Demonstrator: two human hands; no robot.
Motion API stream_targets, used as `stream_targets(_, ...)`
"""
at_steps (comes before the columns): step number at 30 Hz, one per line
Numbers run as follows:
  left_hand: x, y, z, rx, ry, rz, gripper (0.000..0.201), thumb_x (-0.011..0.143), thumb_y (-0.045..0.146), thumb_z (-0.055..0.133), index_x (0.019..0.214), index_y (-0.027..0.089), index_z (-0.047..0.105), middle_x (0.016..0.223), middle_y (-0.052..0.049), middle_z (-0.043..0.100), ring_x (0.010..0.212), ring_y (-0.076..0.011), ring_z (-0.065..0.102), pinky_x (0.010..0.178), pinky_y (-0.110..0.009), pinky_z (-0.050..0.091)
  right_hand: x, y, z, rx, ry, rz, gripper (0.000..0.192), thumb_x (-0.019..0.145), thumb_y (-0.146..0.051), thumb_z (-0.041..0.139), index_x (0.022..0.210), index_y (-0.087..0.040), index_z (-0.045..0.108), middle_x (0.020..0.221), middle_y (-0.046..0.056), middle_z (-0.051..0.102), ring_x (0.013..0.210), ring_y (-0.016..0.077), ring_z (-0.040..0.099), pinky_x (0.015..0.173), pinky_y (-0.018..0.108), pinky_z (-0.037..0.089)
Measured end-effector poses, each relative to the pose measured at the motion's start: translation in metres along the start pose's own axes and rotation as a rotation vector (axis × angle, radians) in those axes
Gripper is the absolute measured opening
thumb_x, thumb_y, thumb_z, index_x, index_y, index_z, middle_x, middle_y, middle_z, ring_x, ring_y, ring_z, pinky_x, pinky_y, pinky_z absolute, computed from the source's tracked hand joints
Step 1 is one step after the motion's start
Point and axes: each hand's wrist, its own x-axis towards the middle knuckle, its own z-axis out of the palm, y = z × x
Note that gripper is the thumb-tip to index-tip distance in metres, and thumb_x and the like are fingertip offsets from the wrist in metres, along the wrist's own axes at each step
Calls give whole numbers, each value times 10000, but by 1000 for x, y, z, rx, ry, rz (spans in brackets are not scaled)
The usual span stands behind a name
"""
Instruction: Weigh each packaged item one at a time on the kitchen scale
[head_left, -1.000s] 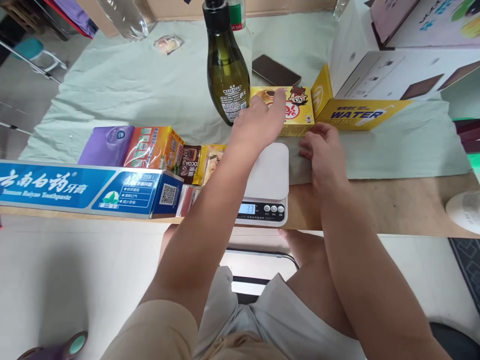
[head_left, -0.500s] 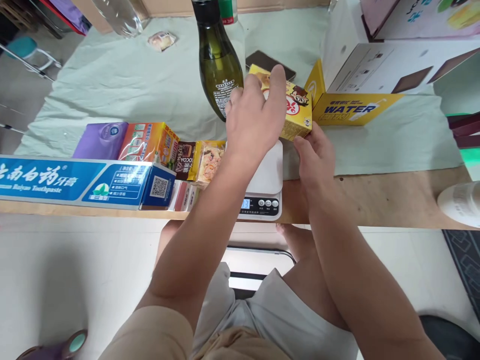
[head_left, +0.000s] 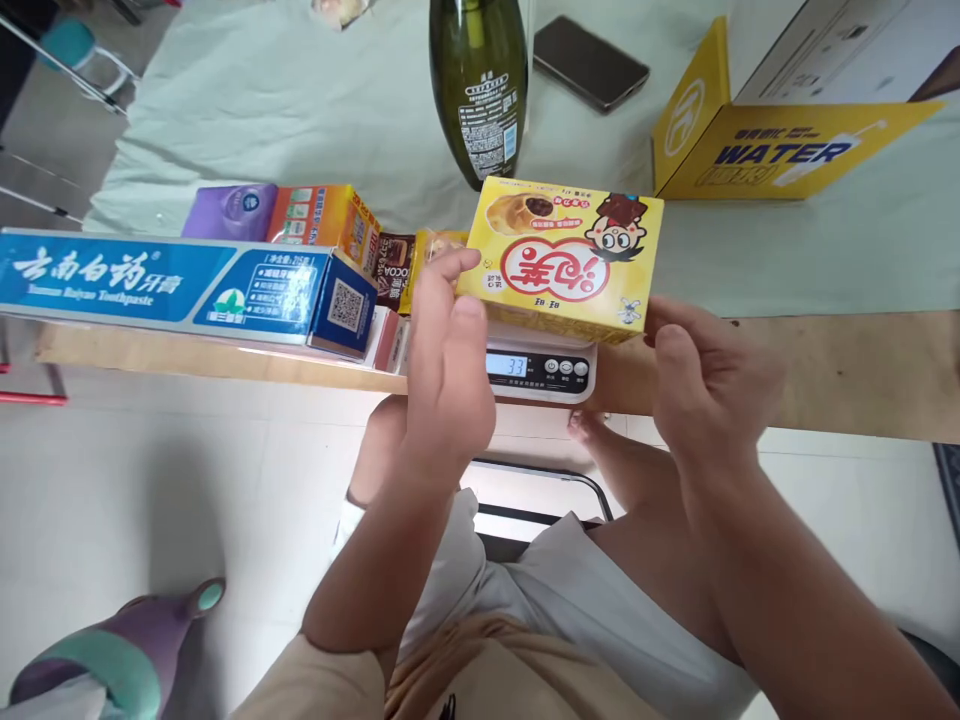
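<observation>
A yellow snack box (head_left: 555,262) with a cartoon figure lies over a small white kitchen scale (head_left: 589,385), hiding most of its platform. The lit display reads 33. My left hand (head_left: 452,365) is upright at the box's left end, fingers stretched out and fingertips close to its edge. At the lower right corner is my right hand (head_left: 709,380), slightly blurred, fingers loosely bent and thumb apart, with a fingertip touching or nearly touching the box. A dark green bottle (head_left: 484,95) stands just behind the box.
Left of the scale lie a blue toothpaste box (head_left: 157,290), a purple pack (head_left: 229,212), an orange box (head_left: 319,215) and a cocoa snack packet (head_left: 395,262). A dark phone (head_left: 591,62) and a yellow WATER box (head_left: 765,150) are farther back on the cloth.
The yellow box has come down and left onto the scale and now faces up flat. My left hand has moved off its top to its left end. The view has shifted.
</observation>
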Motion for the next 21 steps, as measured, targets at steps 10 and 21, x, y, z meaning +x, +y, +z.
stream_targets(10,-22,12,-7,-4,-4,112,432,1095,559,392,1294,264,637,1407,-124,616,1448,-300,538,1304,-533,388,23,21,9,188,70,118,200,945,-343,559,1032,-243,709,1044,38,786,968,202,772,869,408,623)
stream_targets(21,6,31,-27,292,-226,437,392,1058,500,428,1301,241,594,1323,-165,641,1311,-320,630,1143,-535,529,40,29,37,317,-33,275,235,934,-440,607,1120,-305,658,1174,58,734,1002,228,709,912,461,624)
